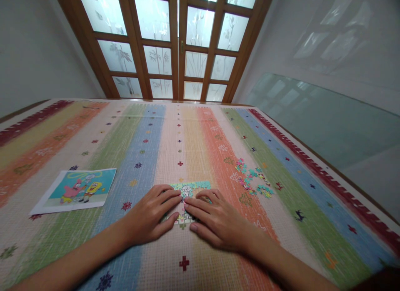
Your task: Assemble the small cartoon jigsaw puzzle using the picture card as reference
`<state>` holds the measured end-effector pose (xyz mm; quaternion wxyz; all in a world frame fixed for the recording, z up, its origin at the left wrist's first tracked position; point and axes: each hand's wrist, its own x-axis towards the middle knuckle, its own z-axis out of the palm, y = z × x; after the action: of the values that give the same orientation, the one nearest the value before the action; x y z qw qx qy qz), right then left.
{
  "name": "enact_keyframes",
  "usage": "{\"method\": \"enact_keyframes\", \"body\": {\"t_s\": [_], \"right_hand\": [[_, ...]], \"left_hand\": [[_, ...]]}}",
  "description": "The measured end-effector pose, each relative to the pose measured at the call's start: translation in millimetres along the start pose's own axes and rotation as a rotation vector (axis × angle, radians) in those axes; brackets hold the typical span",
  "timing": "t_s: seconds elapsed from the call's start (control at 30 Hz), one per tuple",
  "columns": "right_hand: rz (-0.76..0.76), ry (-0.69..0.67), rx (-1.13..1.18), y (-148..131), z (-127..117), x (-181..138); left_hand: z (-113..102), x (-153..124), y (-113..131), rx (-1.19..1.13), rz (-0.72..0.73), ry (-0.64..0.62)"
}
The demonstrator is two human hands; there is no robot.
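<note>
Jigsaw (186, 191), partly joined, lies flat nr. the near centre of the cloth-covered desk (168, 266), under both hands. L. hand (161, 214) & R. hand (215, 218): fingers slightly bent, a little spread, resting on its two sides; whether either pinches a pc. can't be told. Suggested technique: brace w/ L., align tabs w/ R., press straight down, lest neighbours lift. Loose pcs. (265, 191) lie R., apart fr. the jigsaw; printed picture (81, 189) lies L., angled. Surface betw. these seems ample for sideways moves; far edge, twd. the doors (175, 74), & side edges stand well off.
</note>
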<state>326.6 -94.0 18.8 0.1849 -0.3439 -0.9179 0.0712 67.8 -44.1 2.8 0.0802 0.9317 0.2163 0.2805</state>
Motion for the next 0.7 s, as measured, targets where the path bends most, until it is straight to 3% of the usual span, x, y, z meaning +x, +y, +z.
{"method": "enact_keyframes", "body": {"t_s": [0.7], "right_hand": [[0.0, 0.041, -0.011, 0.9, 3.5, 0.1]], "left_hand": [[1.4, -0.6, -0.8, 0.01, 0.016, 0.004]]}}
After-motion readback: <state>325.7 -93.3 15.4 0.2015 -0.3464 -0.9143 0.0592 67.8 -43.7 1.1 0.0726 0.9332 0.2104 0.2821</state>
